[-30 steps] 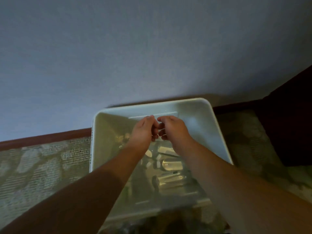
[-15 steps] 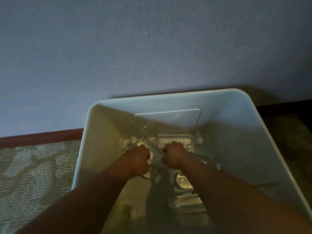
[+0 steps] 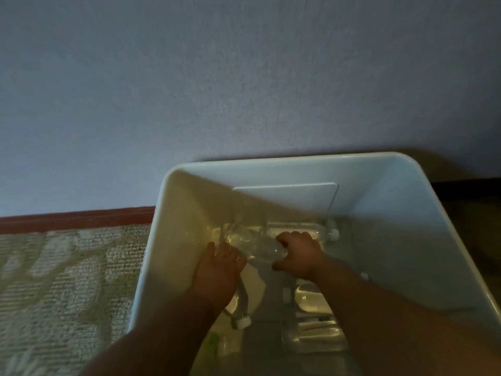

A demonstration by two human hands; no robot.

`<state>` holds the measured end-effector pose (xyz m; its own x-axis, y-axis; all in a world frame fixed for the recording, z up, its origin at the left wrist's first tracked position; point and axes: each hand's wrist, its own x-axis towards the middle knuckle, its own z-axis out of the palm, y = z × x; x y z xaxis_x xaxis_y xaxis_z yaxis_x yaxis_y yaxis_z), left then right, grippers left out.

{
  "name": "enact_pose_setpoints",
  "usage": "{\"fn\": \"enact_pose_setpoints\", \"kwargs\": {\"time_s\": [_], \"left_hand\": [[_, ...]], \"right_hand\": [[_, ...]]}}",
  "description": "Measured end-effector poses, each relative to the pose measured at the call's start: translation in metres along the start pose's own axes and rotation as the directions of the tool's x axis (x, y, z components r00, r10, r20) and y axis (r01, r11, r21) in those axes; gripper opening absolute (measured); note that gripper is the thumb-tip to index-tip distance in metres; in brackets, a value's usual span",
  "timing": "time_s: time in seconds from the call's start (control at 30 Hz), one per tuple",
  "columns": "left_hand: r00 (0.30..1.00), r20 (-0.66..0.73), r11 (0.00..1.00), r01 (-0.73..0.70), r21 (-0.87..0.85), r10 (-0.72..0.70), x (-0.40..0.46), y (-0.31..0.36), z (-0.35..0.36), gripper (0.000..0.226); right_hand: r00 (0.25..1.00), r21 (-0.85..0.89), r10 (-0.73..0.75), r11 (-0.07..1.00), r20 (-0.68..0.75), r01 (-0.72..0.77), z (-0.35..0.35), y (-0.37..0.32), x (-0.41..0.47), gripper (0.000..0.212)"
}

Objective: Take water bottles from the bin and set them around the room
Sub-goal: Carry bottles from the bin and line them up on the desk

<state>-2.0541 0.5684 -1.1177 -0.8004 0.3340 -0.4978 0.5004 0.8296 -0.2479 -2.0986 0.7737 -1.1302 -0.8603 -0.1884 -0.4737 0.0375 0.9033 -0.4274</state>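
A white plastic bin (image 3: 298,160) stands on the floor against the wall, with several clear water bottles lying in its bottom. Both my hands are deep inside it. My right hand (image 3: 301,257) is closed on the end of one clear bottle (image 3: 257,245) that lies slanted toward the bin's far left. My left hand (image 3: 219,271) is curled over another bottle whose white cap (image 3: 242,321) sticks out below my wrist. A further bottle (image 3: 311,229) rests along the far wall. More bottles (image 3: 315,299) lie under my right forearm.
A plain pale wall fills the upper view, with a red-brown skirting board (image 3: 76,219) at its foot. Patterned beige carpet (image 3: 67,289) lies left of the bin. A dark area (image 3: 471,213) lies right of the bin.
My hands have dropped from above the bin to its bottom and closed on bottles. The view has moved closer, and the bin now sits further right.
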Motion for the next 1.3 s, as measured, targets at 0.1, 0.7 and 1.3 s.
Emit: {"fn": "enact_pose_setpoints", "kwargs": {"time_s": [0.1, 0.7, 1.3], "left_hand": [[0.997, 0.062, 0.999, -0.047, 0.015, 0.046, 0.002, 0.004, 0.003, 0.081], [0.935, 0.351, 0.584, 0.256, -0.770, 0.054, -0.004, 0.000, -0.010, 0.074], [0.975, 0.201, -0.718, 0.075, -0.692, -0.092, -0.150, -0.052, -0.190, 0.060]], "right_hand": [[0.999, 0.433, -0.009, 0.901, -0.042, 0.026, -0.028, 0.003, -0.001, 0.053], [0.932, 0.961, 0.267, -0.199, 0.244, -0.194, -0.025, -0.025, -0.006, 0.082], [0.984, 0.946, -0.003, -0.277, 0.175, -0.169, -0.174, -0.107, -0.148, 0.012]]}}
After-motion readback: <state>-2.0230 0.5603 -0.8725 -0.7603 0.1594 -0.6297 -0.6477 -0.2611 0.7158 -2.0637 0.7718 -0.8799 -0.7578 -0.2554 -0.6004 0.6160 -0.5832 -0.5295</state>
